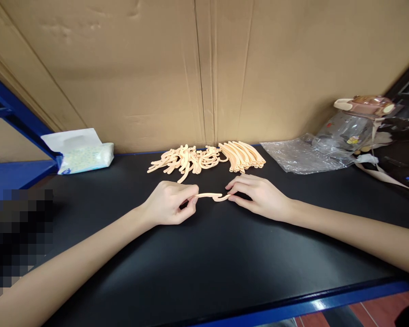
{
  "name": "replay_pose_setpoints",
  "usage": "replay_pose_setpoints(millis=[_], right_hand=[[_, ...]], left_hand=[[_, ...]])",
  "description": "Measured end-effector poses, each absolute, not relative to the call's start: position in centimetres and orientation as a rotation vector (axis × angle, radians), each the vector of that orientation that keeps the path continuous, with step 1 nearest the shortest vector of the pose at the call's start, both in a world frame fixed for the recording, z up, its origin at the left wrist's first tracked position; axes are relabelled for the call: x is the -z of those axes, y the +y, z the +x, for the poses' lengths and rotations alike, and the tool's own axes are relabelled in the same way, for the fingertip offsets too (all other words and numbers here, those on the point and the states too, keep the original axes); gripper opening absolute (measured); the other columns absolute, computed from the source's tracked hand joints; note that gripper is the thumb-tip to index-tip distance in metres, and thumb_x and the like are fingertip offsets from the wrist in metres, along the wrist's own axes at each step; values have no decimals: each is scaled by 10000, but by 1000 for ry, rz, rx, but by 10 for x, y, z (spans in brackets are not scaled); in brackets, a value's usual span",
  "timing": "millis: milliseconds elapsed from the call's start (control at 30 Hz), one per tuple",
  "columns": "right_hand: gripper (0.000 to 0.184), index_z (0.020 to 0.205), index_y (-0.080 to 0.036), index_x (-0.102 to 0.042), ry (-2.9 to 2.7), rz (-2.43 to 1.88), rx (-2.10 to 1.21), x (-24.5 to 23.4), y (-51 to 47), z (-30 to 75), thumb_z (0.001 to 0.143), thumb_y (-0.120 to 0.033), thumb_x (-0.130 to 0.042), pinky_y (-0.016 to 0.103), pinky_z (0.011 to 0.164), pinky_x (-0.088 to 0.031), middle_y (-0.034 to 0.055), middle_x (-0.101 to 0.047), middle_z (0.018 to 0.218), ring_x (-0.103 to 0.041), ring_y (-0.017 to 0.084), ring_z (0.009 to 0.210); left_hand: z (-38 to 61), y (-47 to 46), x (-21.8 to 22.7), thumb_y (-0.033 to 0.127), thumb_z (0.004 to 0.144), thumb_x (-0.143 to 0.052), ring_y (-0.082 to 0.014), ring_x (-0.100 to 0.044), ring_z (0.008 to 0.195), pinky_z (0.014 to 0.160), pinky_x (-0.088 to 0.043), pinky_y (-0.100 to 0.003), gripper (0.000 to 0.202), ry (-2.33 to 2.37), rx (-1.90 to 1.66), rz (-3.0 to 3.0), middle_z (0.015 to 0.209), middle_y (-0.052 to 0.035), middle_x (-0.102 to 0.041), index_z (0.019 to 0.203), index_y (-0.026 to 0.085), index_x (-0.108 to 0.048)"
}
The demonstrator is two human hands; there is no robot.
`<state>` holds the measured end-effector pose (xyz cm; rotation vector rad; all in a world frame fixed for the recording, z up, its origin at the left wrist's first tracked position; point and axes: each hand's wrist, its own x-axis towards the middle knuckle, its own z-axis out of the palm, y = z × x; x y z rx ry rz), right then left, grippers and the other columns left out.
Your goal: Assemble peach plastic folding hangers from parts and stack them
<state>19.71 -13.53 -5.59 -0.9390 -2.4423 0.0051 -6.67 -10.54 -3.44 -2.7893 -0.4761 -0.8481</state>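
Observation:
Over the middle of the black table, my left hand (170,202) pinches the left end of a thin peach-coloured curved strip (207,195). Thumb and fingertips of my right hand (261,196) close on the right end, where a short hooked part (221,199) meets the strip. Whether this is one piece or two overlapping pieces I cannot tell. Behind my hands lies a loose, tangled pile of similar curved strips (187,160). To its right, more strips are lined up side by side in a neat stack (242,156).
A white tissue pack (85,156) lies at the back left by a blue frame (17,122). Clear plastic film (300,152) and a transparent bottle with a brown lid (347,127) stand at the back right, near a dark bag (395,150). Cardboard (139,77) walls the back.

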Motion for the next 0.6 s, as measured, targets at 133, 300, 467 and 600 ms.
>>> replay_pose_setpoints(millis=[133, 300, 467, 600], right_hand=[[190, 916, -172, -634, -2468, -957, 12, 55, -136, 197, 971, -278, -487, 326, 786, -508, 60, -679, 1002, -617, 188, 892], [204, 947, -178, -626, -2480, -950, -2, 55, -134, 197, 989, -280, -454, 314, 809, -502, 53, -681, 1006, -619, 184, 918], [165, 934, -180, -603, -2467, -985, -38, 57, -134, 198, 978, -284, -483, 310, 781, -499, 49, -680, 977, -623, 186, 899], [141, 927, -187, -577, -2457, -1020, -51, 57, -137, 200, 975, -285, -489, 310, 775, -491, 47, -671, 968, -623, 182, 887]], left_hand=[[-67, -105, 35, 90, 801, -422, -89, -288, 412, 426, -249, -240, 232, -463, 823, -2840, 487, 67, -366, 621, 209, -339], [-68, -105, 35, 130, 808, -442, -86, -303, 426, 442, -267, -232, 238, -462, 783, -2881, 499, 63, -386, 609, 206, -335], [-71, -102, 34, 229, 837, -449, -80, -359, 419, 444, -271, -221, 251, -507, 777, -2928, 493, 56, -439, 602, 201, -364], [-75, -93, 32, 300, 890, -390, -103, -445, 469, 499, -279, -237, 332, -968, 781, -2679, 503, 27, -482, 576, 194, -396]])
